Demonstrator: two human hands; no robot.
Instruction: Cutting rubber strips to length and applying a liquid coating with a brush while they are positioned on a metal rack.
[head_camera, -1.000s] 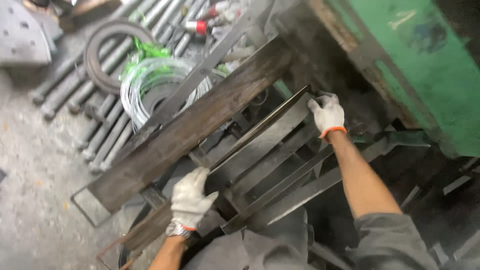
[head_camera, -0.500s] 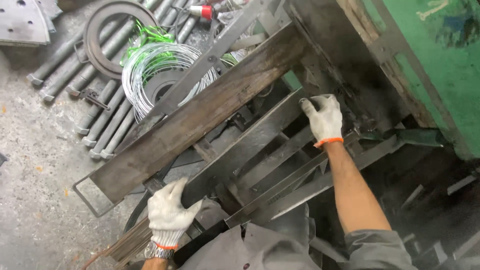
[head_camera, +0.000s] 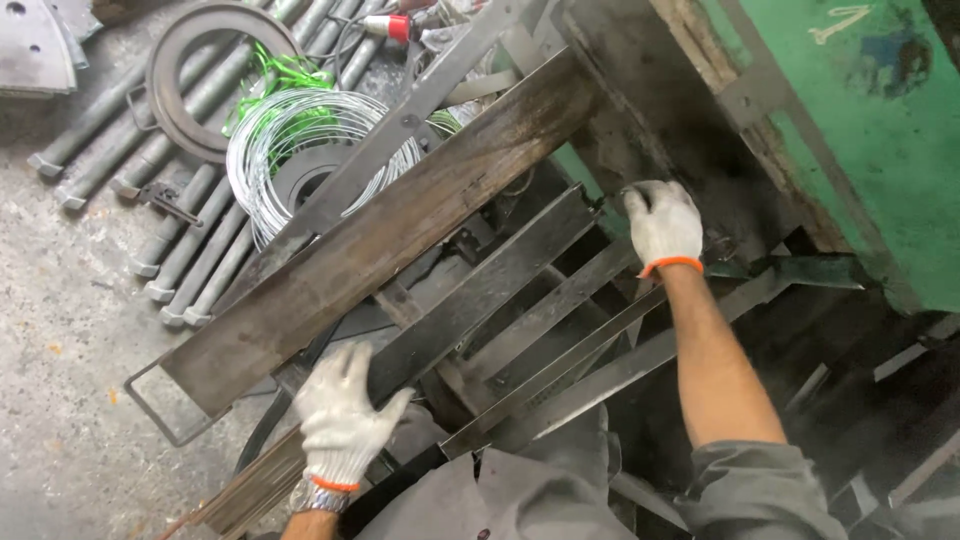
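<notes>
A long dark steel bar (head_camera: 480, 290) lies slantwise in a pile of flat metal strips. My left hand (head_camera: 340, 415), in a white glove, rests on its near lower end. My right hand (head_camera: 660, 225), also gloved, is closed on the far upper end of the same bar, beside a dark metal frame. A wider rusty plank-like plate (head_camera: 390, 230) lies just left of the bar, parallel to it. More flat strips (head_camera: 600, 350) fan out between my two arms.
A coil of silvery wire (head_camera: 290, 150) with green ties lies on several grey rods (head_camera: 180, 230) on the concrete floor. A metal ring (head_camera: 195, 90) sits at top left. A green machine body (head_camera: 850, 130) fills the right side.
The view has shifted. My left hand slid lower along the bar toward me, and my right hand stayed gripping the far end.
</notes>
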